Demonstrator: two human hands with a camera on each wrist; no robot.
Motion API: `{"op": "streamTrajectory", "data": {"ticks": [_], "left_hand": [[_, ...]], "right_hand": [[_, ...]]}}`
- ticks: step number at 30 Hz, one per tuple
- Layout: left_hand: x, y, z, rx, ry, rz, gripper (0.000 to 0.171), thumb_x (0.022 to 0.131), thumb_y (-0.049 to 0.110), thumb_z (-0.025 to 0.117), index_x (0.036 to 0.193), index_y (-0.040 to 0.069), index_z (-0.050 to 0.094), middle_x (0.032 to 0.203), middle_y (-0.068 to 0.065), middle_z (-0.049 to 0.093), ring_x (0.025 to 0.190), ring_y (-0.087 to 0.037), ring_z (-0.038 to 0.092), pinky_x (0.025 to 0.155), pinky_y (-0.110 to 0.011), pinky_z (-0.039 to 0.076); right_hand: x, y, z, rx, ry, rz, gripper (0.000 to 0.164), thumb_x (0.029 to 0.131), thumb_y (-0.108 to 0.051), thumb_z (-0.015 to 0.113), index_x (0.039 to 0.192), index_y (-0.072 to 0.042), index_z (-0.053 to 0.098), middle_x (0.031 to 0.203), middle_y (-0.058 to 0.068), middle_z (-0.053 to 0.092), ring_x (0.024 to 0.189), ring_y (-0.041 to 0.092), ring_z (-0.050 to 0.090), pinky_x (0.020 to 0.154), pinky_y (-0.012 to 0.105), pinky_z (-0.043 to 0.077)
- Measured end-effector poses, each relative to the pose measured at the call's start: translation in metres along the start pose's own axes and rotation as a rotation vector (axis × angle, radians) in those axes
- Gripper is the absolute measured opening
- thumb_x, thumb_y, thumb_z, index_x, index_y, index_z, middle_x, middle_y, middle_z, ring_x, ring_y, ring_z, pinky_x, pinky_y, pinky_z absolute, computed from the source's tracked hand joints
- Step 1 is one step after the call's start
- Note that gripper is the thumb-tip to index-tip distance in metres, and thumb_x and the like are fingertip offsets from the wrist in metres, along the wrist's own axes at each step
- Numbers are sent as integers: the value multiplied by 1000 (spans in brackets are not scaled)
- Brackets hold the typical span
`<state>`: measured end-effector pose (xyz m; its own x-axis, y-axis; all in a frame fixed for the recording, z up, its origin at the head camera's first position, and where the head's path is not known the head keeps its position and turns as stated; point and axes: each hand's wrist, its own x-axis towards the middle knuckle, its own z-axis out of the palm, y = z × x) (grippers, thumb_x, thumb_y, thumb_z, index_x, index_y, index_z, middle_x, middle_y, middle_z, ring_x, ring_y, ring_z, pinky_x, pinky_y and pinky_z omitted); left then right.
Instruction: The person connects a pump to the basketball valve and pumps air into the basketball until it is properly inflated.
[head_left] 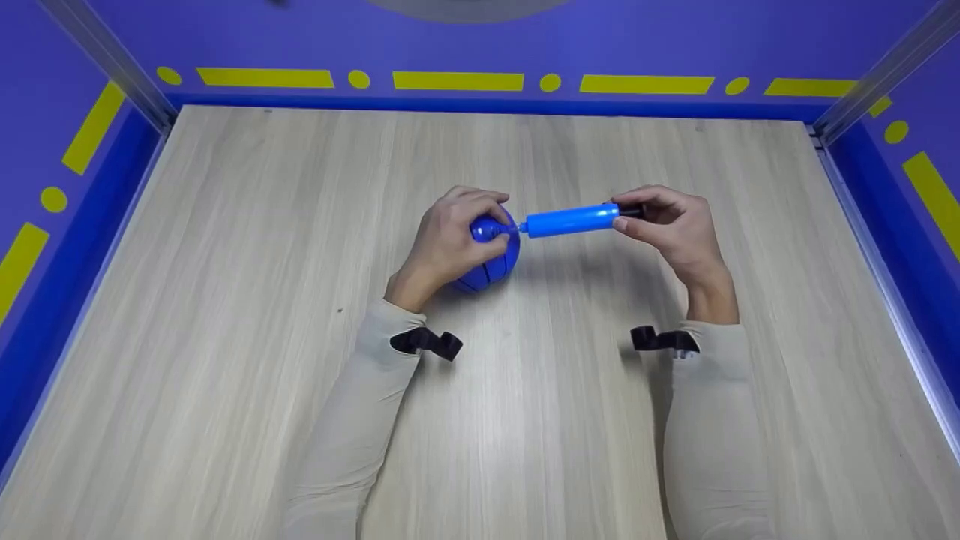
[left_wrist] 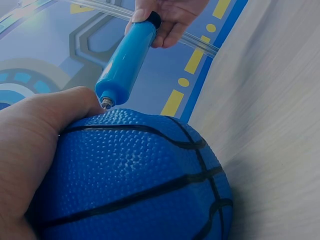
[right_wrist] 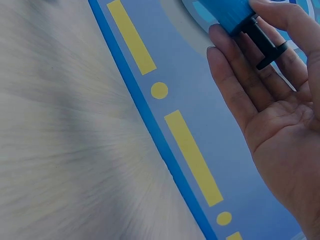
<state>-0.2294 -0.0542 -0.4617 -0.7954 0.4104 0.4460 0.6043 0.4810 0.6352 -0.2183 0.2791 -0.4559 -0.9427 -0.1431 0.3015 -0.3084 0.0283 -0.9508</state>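
Note:
My left hand (head_left: 448,234) grips a small blue toy basketball (head_left: 496,264) from the left, thumb and fingers spread over its top. The ball's pebbled skin with black lines fills much of the left wrist view. From the right, my right hand (head_left: 682,229) pinches a blue hand pump (head_left: 571,220) near the back end of its barrel. The pump lies nearly level, its metal needle tip (left_wrist: 106,103) right at the ball by my left thumb. Out of the barrel's back sticks a black T-shaped handle (right_wrist: 265,47), between the right hand's fingers and palm.
The light wood-grain table (head_left: 525,420) spreads beneath both forearms. Purple-blue panels with yellow marks (head_left: 457,81) enclose the back and sides, with metal posts (head_left: 112,60) at the corners. A black camera mount (head_left: 427,342) sits on each sleeved wrist.

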Motion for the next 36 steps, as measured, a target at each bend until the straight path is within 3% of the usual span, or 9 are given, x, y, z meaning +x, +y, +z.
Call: {"op": "streamTrajectory", "data": {"ticks": [7, 13, 17, 27, 36], "left_hand": [[-2, -4, -3, -44, 8, -4, 11, 87, 14, 79, 95, 7, 76, 130, -9, 74, 124, -27, 63, 103, -40, 51], [-5, -8, -6, -59, 21, -37, 12, 88, 15, 82, 94, 7, 76, 131, -6, 73, 125, -25, 62, 106, -41, 49], [-5, -7, -6, -45, 1, -35, 15, 89, 19, 82, 99, 8, 77, 133, -6, 73, 126, -25, 62, 107, -42, 49], [-4, -8, -2, -24, 13, -28, 18, 90, 22, 81, 103, 10, 78, 132, -6, 73, 126, -26, 62, 106, -43, 49], [-3, -7, -2, -21, 13, -39, 19, 91, 24, 81, 105, 11, 78, 133, -5, 73, 126, -25, 62, 106, -43, 48]], "right_hand": [[-2, -3, -3, -22, -5, -5, 27, 87, 10, 82, 113, 11, 76, 108, 20, 76, 90, 25, 68, 78, 26, 56], [-4, -4, -14, 21, 61, -66, 25, 88, 14, 79, 112, 17, 73, 105, 20, 76, 90, 24, 66, 76, 25, 55], [-3, -3, -13, 44, 93, -57, 27, 88, 13, 80, 113, 17, 72, 105, 19, 76, 91, 25, 65, 78, 26, 55], [0, 8, -13, 75, 304, -17, 29, 89, 6, 83, 116, 12, 74, 107, 18, 75, 95, 25, 66, 81, 28, 56], [2, 21, -16, 105, 399, 64, 32, 89, 4, 84, 118, 10, 74, 110, 15, 72, 103, 26, 65, 87, 29, 56]]}}
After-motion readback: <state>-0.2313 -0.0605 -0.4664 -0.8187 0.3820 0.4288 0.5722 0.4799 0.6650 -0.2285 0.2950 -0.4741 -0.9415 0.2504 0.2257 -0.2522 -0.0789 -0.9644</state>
